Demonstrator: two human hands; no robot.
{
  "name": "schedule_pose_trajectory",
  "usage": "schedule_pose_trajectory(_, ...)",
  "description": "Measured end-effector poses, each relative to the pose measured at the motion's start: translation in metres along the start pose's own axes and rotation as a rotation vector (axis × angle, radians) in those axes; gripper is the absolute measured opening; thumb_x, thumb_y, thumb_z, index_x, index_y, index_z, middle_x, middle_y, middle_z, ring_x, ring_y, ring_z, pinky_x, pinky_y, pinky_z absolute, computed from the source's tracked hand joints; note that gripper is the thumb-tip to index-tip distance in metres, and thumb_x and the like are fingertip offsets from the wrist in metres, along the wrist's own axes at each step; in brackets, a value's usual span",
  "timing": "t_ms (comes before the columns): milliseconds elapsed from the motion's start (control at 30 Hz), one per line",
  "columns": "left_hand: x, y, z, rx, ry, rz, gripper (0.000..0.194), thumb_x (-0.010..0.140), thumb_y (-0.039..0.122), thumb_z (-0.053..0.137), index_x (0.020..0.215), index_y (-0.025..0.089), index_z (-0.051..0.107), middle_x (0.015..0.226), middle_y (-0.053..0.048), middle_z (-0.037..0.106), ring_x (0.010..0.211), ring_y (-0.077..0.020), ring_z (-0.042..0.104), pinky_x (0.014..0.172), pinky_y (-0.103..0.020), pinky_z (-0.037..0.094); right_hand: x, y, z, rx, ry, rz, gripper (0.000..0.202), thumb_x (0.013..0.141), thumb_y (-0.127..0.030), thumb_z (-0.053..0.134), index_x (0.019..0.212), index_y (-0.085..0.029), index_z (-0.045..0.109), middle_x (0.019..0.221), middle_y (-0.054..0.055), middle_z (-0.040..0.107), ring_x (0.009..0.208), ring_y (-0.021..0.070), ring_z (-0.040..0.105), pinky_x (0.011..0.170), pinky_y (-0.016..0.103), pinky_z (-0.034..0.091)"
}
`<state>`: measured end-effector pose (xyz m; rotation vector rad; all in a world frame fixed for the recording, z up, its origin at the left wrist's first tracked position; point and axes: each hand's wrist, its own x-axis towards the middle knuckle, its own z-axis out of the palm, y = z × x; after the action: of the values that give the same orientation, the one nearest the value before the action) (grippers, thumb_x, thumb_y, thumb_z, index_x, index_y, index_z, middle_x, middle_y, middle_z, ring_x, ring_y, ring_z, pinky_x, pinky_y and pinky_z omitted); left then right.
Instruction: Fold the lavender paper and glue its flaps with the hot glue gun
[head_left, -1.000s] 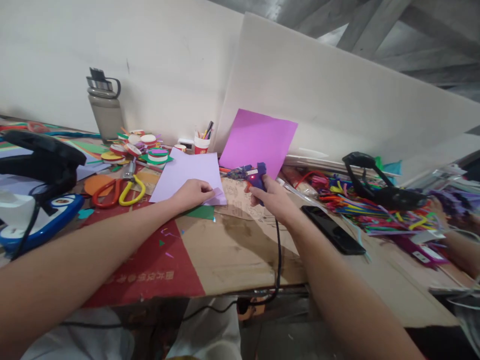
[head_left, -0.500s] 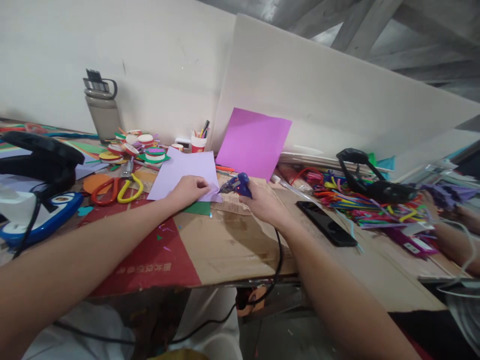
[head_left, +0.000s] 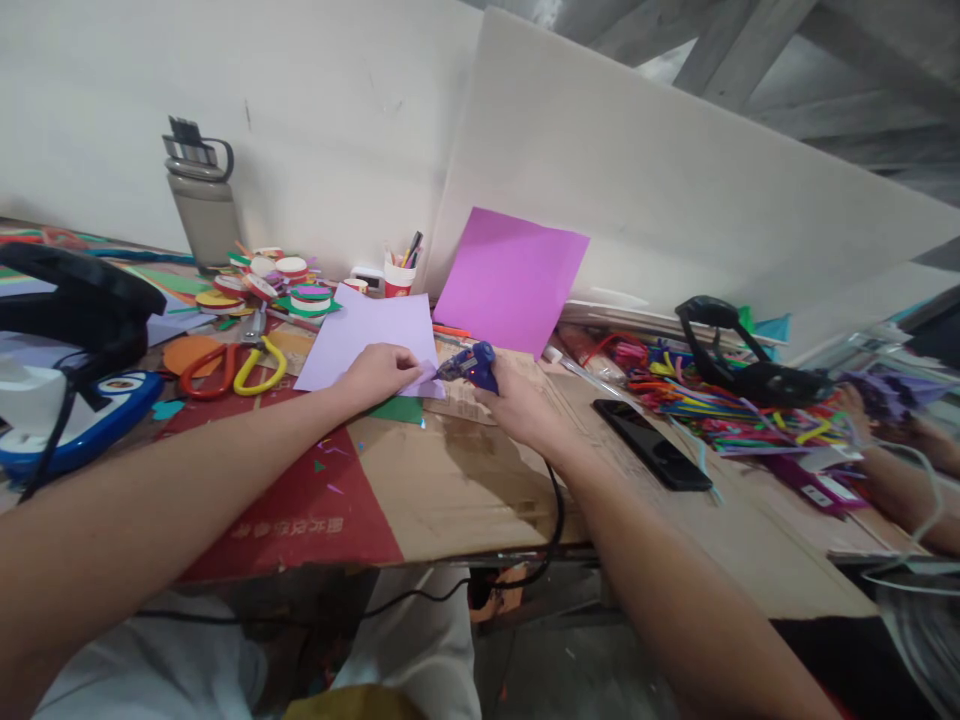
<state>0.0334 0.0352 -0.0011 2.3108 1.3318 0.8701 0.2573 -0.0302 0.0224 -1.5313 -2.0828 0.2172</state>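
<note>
I'm pinching small lilac piece [head_left: 429, 373] in left hand [head_left: 381, 374], over lilac sheet's [head_left: 367, 325] near corner, probably steadying it. Right hand [head_left: 523, 402] is wrapping round blue glue gun [head_left: 481, 366], hands apart, nozzle [head_left: 444, 373] pointing toward piece, likely for close aim; contact unclear. Phone [head_left: 651, 443] is lying right of right hand, seemingly leaving elbow room.
</note>
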Motion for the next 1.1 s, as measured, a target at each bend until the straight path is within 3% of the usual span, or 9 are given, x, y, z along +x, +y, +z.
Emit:
schedule_pose_trajectory(333, -0.003, 0.005, -0.004, -0.075, 0.018, -0.041, 0.028, 0.075, 0.040, 0.054, 0.070, 0.017, 0.070, 0.069, -0.001, 0.069, 0.064, -0.0149, 0.059, 0.059, -0.024, 0.038, -0.004, -0.013, -0.004, 0.027, -0.092, 0.013, 0.027, 0.084, -0.026, 0.053, 0.109, -0.015, 0.052, 0.108, 0.012, 0.063, 0.098, 0.0229, 0.058, 0.084, 0.035, 0.043)
schedule_pose_trajectory(600, 0.001, 0.002, -0.005, -0.109, -0.001, -0.080, 0.024, 0.071, 0.036, 0.055, 0.064, 0.017, 0.068, 0.051, 0.002, 0.059, 0.051, -0.0122, 0.050, 0.052, -0.024, 0.033, -0.005, -0.013, 0.001, 0.057, -0.071, 0.004, 0.026, 0.086, -0.027, 0.051, 0.109, -0.017, 0.052, 0.105, 0.010, 0.064, 0.096, 0.0212, 0.058, 0.081, 0.033, 0.043)
schedule_pose_trajectory(1100, 0.001, 0.002, -0.006, -0.186, -0.008, -0.110, 0.025, 0.070, 0.038, 0.059, 0.067, 0.015, 0.069, 0.047, 0.003, 0.057, 0.050, -0.0111, 0.049, 0.053, -0.022, 0.035, -0.008, -0.020, 0.005, 0.131, -0.128, -0.062, 0.034, 0.086, -0.032, 0.051, 0.117, -0.018, 0.050, 0.114, 0.010, 0.063, 0.102, 0.0212, 0.058, 0.084, 0.032, 0.044)
